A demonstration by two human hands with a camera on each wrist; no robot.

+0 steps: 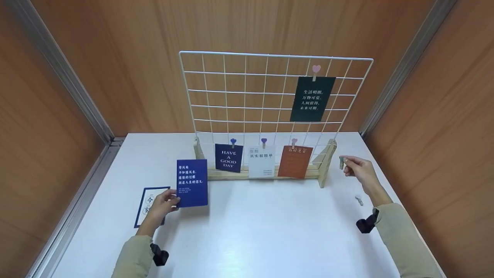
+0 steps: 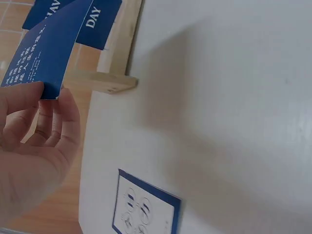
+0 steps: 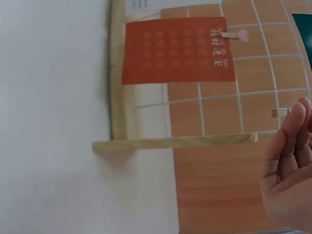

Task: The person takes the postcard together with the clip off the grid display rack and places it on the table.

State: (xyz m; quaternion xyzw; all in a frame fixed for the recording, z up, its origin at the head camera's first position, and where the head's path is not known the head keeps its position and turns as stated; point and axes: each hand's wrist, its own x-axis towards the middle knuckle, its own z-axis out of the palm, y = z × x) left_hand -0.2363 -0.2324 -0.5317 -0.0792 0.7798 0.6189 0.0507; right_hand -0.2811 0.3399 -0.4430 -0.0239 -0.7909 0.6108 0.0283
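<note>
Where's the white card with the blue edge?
In the head view, the white card with the blue edge lies on the left side of the table, partly hidden by the left hand, which holds a dark blue card.

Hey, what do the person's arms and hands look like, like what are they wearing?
The left sleeve and right sleeve are plain pale khaki. The left wrist device and right wrist device are small, black and blocky. The left hand and right hand wear no gloves.
</note>
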